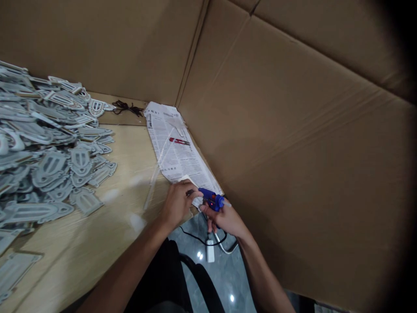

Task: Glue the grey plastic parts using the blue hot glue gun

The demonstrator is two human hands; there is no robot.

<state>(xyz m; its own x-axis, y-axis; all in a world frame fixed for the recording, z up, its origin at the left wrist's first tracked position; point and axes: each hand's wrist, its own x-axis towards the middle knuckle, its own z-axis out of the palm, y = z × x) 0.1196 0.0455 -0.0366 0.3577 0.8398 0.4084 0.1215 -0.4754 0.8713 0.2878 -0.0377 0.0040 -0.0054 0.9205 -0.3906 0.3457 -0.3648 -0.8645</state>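
A blue hot glue gun [211, 198] is in my right hand [226, 219], with a clear glue stick [227, 203] poking from its back end and a small red light lit on its side. My left hand [180, 198] is closed at the front of the gun, its fingers pinched by the nozzle. Under those fingers shows a crumpled white piece [197, 201], paper or tissue; the fingers partly hide it. Both hands are over the near corner of the table, at the lower end of a newspaper sheet [167, 148].
Red-handled pliers [177, 141] lie on the newspaper. Many grey and white flat shaped pieces [52, 169] are heaped at left on the wooden table [130, 152]. A dark cord bundle [127, 108] lies behind. Cardboard walls [293, 143] rise at back and right. A white adapter [210, 251] hangs below.
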